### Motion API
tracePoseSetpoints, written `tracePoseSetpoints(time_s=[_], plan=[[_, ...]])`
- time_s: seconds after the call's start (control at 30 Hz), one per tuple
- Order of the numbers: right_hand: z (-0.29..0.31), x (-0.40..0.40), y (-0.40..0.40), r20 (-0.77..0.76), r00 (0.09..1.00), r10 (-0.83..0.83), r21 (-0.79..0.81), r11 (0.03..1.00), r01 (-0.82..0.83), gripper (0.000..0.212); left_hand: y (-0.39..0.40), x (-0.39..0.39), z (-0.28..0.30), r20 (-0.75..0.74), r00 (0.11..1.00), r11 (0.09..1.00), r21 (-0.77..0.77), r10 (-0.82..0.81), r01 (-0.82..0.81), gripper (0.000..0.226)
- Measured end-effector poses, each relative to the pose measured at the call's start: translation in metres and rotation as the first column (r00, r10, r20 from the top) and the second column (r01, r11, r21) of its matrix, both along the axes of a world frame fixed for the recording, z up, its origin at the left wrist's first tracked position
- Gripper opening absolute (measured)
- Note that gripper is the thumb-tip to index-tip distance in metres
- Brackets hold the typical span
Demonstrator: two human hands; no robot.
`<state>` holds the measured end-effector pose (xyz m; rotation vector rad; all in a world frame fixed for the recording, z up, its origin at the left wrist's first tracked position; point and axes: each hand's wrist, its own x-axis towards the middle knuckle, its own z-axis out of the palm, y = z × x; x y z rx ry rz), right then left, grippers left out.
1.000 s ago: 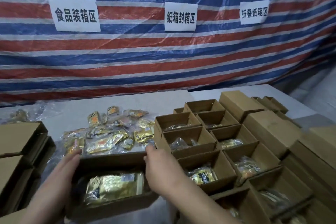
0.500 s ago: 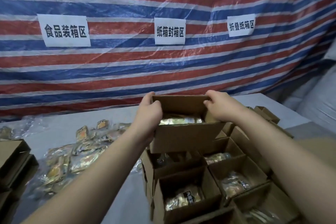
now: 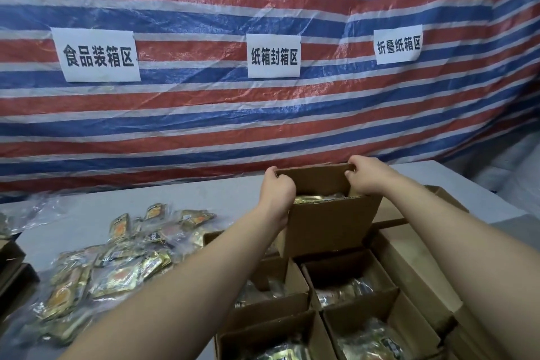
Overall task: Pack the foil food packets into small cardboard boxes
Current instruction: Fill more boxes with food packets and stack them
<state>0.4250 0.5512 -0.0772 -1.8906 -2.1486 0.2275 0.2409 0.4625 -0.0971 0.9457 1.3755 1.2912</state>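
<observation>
Both grips clamp 1 small open brown cardboard box (image 3: 327, 222): left hand (image 3: 277, 191) curled on its left rim, right hand (image 3: 369, 177) on the far-right rim. Gold foil food packet (image 3: 314, 199) lies inside. Box sits atop other open boxes (image 3: 350, 280) w/ packets; loose packets (image 3: 117, 266) on grey counter (image 3: 117, 202) at left.

Two bare forearms in view, no sleeves showing anywhere up to the frame edge. Left hand (image 3: 277, 191) and right hand (image 3: 368, 175) both bare: no gloves, no rings, no watch or wristband at either wrist. No tape, bandage or markings on arms or hands. Fingers short, nails hard to make out at this res. Arms look smooth, approx same build on both sides. Rest of the body out of frame, so clothing can't be told.
</observation>
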Motion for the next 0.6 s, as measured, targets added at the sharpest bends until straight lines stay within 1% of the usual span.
tracePoseSetpoints(time_s=[0.1,0.3,0.33,0.4,0.47,0.6], plan=[[-0.011,0.006,0.019,-0.001,1.0,-0.004,-0.044,0.999,0.004,0.011,0.013,0.007,-0.009,0.036,0.999,0.999,-0.035,-0.005,0.006,0.048],[-0.027,0.017,0.035,0.0,0.999,-0.05,-0.064,0.997,0.05,0.031,0.025,0.023,-0.009,0.07,0.997,0.996,-0.074,-0.037,0.042,0.049],[-0.029,0.019,0.036,-0.007,0.998,-0.055,-0.062,0.997,0.055,0.031,0.026,0.025,-0.009,0.073,0.997,0.996,-0.075,-0.035,0.041,0.047],[-0.03,0.021,0.039,-0.013,0.998,-0.056,-0.053,0.997,0.055,0.024,0.028,0.027,-0.008,0.075,0.997,0.997,-0.069,-0.018,0.023,0.043],[-0.028,0.022,0.04,-0.009,0.998,-0.06,-0.062,0.996,0.059,0.024,0.029,0.028,-0.007,0.068,0.998,0.997,-0.076,-0.014,0.019,0.038],[-0.028,0.021,0.034,0.015,0.998,-0.068,-0.109,0.992,0.069,0.043,0.026,0.029,-0.007,0.039,0.998,0.99,-0.125,-0.057,0.061,0.038]])
